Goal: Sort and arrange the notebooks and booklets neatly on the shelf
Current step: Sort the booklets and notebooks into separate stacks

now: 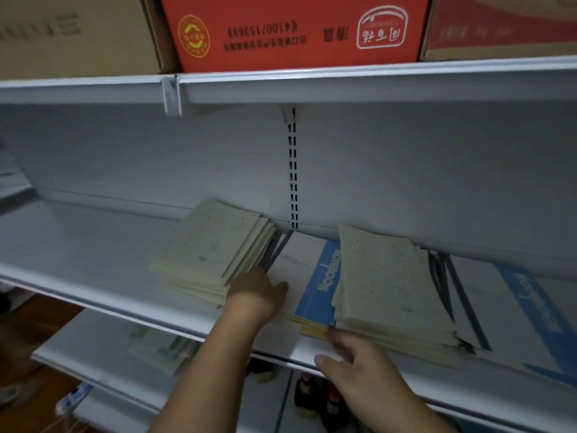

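Middle shelf held the task items: a cream booklet stack left of centre, skewed and fanned at its edges; a second cream stack to its right, lying partly on top of a blue-and-white notebook (cover read "NOTEBOOK"). Another blue-and-white notebook lay farther right, half under that second stack. Left hand was set against the right edge of the left stack, thumb out over the notebook's white cover. Fingertips were hidden at the stack's side, so I could not tell whether it gripped or merely pushed; likely there to square the fanned edges. Right hand sat at the shelf's front lip, fingers loosely bent and touching the near-left corner of the second stack, thumb free and nothing held — probably steadying or nudging that pile into line. Sorting looked early: sizes mixed, piles crooked. Red carton and brown carton stood on the shelf above — more booklets lay on the shelf below.
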The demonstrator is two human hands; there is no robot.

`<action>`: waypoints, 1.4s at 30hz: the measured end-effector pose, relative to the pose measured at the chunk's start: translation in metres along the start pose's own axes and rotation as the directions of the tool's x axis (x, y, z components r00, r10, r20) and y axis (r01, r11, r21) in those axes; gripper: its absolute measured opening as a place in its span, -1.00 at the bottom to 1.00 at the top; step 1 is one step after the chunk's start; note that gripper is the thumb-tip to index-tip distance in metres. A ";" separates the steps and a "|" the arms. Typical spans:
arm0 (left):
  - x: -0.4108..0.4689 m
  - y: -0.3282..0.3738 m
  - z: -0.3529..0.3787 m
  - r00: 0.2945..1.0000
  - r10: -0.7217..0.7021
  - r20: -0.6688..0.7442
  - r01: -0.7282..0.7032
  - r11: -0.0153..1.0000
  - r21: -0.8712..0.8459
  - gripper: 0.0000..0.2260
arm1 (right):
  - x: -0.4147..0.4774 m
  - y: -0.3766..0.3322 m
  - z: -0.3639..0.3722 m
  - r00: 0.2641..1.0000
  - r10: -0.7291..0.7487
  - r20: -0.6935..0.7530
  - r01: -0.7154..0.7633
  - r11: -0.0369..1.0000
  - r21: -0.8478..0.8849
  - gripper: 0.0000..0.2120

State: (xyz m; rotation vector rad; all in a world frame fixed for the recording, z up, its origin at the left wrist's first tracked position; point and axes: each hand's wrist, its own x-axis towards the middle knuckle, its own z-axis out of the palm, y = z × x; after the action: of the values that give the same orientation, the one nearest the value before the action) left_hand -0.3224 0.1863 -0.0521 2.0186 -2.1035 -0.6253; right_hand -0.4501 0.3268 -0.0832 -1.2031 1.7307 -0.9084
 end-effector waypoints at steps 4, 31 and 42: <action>0.002 0.008 -0.007 0.999 0.033 -0.013 -0.032 0.999 0.011 -0.50 | 0.000 0.001 0.005 1.000 0.004 -0.017 -0.005 0.998 -0.061 -0.47; -0.046 -0.049 -0.011 0.953 -0.147 0.264 0.279 0.094 -0.955 -0.82 | -0.009 -0.030 0.008 0.933 0.353 0.068 -0.143 0.191 0.971 -0.86; -0.021 -0.063 -0.009 0.939 -0.100 0.330 0.342 0.148 -0.928 -0.82 | -0.009 -0.022 0.013 0.919 0.395 -0.006 -0.116 0.285 0.952 -0.90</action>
State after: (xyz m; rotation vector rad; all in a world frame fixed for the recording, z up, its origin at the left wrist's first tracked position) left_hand -0.2591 0.2051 -0.0657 1.3718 -0.7719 -1.7277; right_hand -0.4284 0.3274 -0.0673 0.0289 1.0857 -1.5771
